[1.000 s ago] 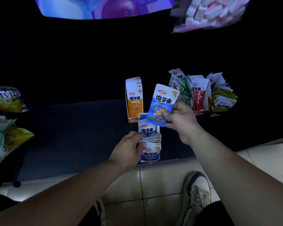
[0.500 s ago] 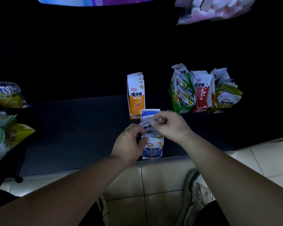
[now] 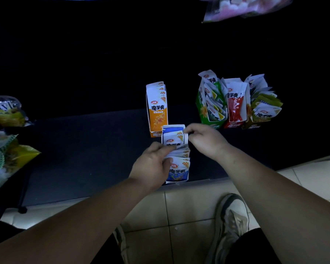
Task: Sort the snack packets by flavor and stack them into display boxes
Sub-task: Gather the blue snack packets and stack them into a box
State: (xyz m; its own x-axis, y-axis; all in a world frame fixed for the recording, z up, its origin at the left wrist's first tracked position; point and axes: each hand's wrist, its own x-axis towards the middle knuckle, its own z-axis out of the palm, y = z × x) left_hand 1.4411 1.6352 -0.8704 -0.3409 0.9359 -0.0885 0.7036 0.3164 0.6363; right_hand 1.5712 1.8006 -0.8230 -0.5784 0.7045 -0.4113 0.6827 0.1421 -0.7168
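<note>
head view. a blue display box (image 3: pixel 174 129) stands at the near edge of the dark counter (image 3: pixel 84 149), open side up, with a row of blue packets (image 3: pixel 177 169) filed upright inside it from front to back. the left hand (image 3: pixel 152 164) lies against the box's left side, its fingers curled over the tops of the packets in the middle of the row and gripping them. the right hand (image 3: pixel 204 139) is at the box's far right corner, its curled thumb and fingers pinching the upper right corner of the rearmost packet, against the box's right wall. the 2 hands are apart, with the box between them. just behind the blue box, touching or nearly touching it, stands an orange display box (image 3: pixel 157 109) holding orange packets. farther right, well apart from the hands, 3 filled boxes stand side by side: green (image 3: pixel 203 113), red (image 3: pixel 235 105), yellow-green (image 3: pixel 263 111). snack bags (image 3: pixel 6 111) lie at the left edge. a shoe (image 3: pixel 231 221) rests on the tiled floor (image 3: pixel 147 210) below.
</note>
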